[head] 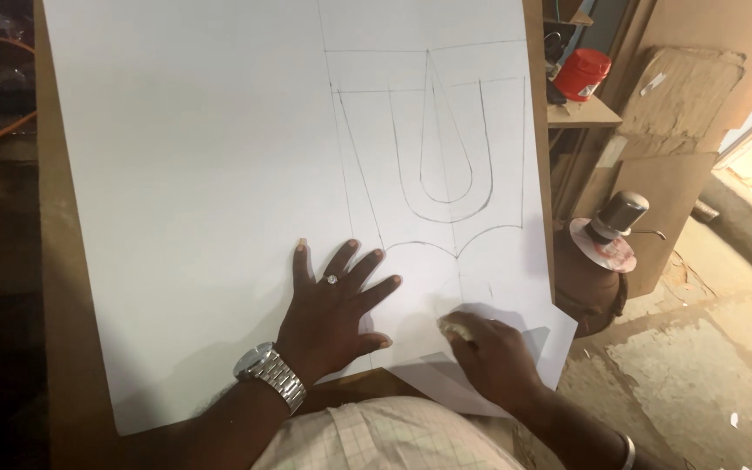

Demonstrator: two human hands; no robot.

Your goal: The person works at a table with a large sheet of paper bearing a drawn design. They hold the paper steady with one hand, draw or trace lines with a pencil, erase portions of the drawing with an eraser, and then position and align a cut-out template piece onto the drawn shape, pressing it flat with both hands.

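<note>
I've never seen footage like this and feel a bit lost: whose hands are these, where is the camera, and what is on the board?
There is no machine here. One camera sits on a person's head and looks down, so the two bare hands are that person's own.

On the brown wooden board lies a large white sheet of paper with a pencil drawing: straight ruled lines, a U shape and a narrow teardrop inside it.

The left hand, with a ring and a silver metal wristwatch, presses flat on the sheet, fingers spread. The right hand holds a small pale object, possibly an eraser, against the paper's lower edge.

Beside the board stand a red plastic container on a shelf and a rusty brown gas cylinder.
</note>
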